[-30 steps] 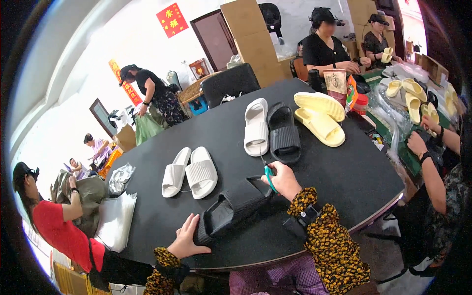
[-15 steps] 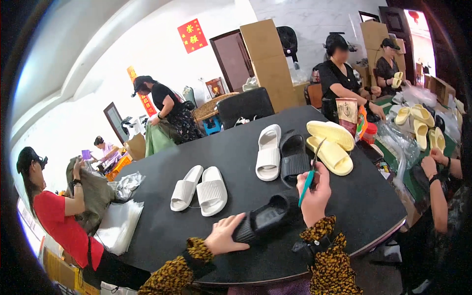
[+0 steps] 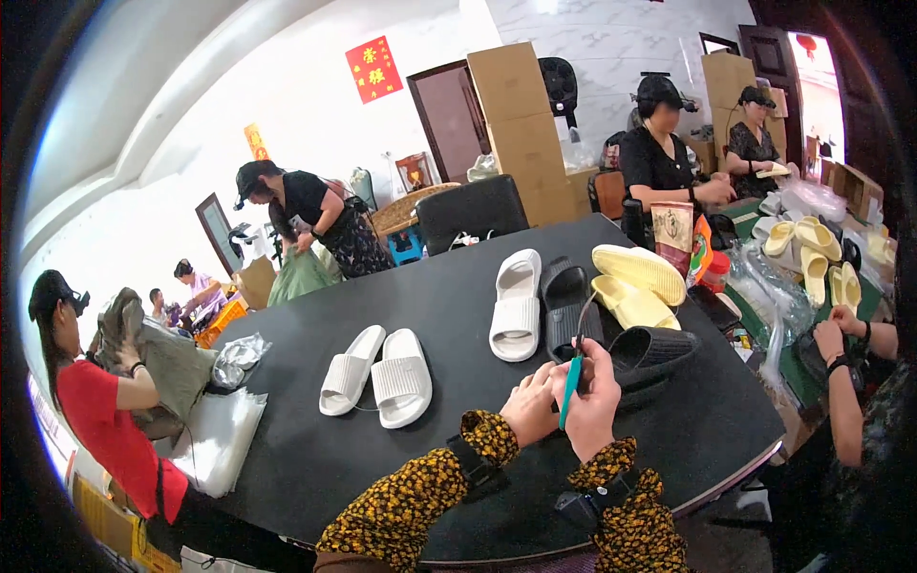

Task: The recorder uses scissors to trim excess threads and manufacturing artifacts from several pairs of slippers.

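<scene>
My right hand grips teal-handled scissors, their slim dark blades pointing up and away. Close against it, my left hand is curled, its fingertips hidden by the right hand, so what they pinch does not show. A ribbed black slide sandal sits tilted just right of my right hand; whether a finger touches it is unclear. Behind the hands lies another black slide sandal, beside a pair partner-like white slide sandal. Two yellow slide sandals overlap to the right. A white pair rests farther left.
The dark table holds a stack of clear plastic bags at its left edge. A brown pouch and a red-lidded jar stand at the right. Co-workers sit or stand on both sides; a green table carries more sandals.
My left hand has let go of the black sandal and moved right, up against my right hand. That sandal has shifted right and away, in front of the yellow ones.
</scene>
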A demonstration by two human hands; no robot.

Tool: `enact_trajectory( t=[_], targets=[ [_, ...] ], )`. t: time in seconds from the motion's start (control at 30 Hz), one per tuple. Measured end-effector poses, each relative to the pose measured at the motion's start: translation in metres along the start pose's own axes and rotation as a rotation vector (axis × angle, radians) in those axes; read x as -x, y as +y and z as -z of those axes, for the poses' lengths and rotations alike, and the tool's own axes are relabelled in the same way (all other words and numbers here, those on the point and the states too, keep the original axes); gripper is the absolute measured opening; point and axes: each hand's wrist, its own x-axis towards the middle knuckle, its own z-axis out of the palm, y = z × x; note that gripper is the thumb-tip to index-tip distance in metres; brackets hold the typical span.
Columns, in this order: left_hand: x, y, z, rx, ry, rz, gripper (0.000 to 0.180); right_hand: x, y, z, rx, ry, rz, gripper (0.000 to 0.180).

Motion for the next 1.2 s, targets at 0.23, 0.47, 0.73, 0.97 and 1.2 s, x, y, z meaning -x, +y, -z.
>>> enact_trajectory(
  t=[0.23,0.47,0.73,0.97,1.2],
  targets=[
    [0.037,-0.027,0.061,0.043,0.304,0.03,0.043,0.004,-0.001,-0.005,-0.019,-0.062,-0.151,0.038],
    [0.132,-0.187,0.113,-0.193,0.548,0.592,0.034,0.019,-0.011,-0.021,0.016,-0.284,-0.146,0.041],
    [0.175,-0.187,0.097,-0.327,0.08,0.818,0.023,0.034,-0.01,-0.024,0.119,-0.537,-0.184,0.041],
    [0.206,-0.152,0.101,-0.109,0.314,0.531,0.019,0.04,-0.006,-0.031,0.126,-0.565,-0.197,0.041],
    [0.205,0.004,0.105,0.654,0.041,0.662,0.021,0.043,-0.001,-0.036,-0.174,-0.649,-0.678,0.039]
  ],
)
